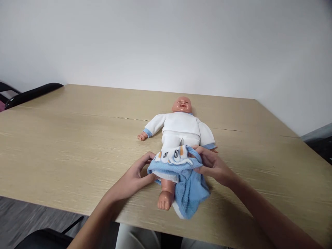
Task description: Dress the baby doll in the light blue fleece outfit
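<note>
1. Bare forearms (98,218) are seen nearest the camera, reaching over the near edge of the bench (64,155); pale trousers (137,237) are glimpsed below it.
2. A blue-and-white garment (193,188) is held across the lower legs of a doll (181,122), which is laid on its back on the bench, head far and feet near. One foot (165,200) is left showing on the near side of the cloth; the other is hidden.
3. By the left hand (136,175), the garment's left side is gripped between thumb and fingers; by the right hand (216,166), its right side is gripped, some fingers being covered by cloth.
4. The garment is judged to be light, soft and limp – easily bunched, hardly fragile, and apt to drag on the smooth foot rather than slip over it. In the doll, a soft body and harder limb ends are suspected.
5. Hold is best taken at the opening's rim, left and right together – the decorated front panel (171,155) should not be pulled by its stitching.
</note>
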`<action>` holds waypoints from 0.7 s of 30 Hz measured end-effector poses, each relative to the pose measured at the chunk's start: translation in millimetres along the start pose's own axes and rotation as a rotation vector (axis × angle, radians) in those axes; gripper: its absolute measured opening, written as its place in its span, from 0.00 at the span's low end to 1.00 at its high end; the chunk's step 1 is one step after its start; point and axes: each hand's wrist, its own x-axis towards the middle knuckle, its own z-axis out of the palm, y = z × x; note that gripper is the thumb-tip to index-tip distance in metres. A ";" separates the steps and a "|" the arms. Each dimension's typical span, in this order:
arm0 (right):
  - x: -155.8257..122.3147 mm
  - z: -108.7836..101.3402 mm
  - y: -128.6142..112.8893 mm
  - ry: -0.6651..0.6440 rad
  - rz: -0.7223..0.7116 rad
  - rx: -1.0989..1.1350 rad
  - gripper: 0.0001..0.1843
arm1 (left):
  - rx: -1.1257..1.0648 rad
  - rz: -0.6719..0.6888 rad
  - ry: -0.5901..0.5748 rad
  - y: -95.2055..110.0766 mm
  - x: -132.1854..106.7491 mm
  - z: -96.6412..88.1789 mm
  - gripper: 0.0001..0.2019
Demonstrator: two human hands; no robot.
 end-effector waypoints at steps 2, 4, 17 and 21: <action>-3.2 -6.7 9.0 0.036 0.064 0.144 0.23 | -0.038 -0.007 -0.019 -4.0 -0.1 -5.1 0.18; -4.4 -12.5 15.6 0.014 0.161 0.225 0.29 | -0.084 -0.024 -0.036 -6.8 1.6 -10.1 0.21; -14.3 -26.0 7.0 -0.315 0.276 0.224 0.32 | 0.123 0.035 0.016 7.0 37.7 -26.4 0.18; -17.7 -24.6 12.8 -0.204 0.237 0.335 0.32 | 0.103 0.064 0.126 4.5 42.7 -24.7 0.19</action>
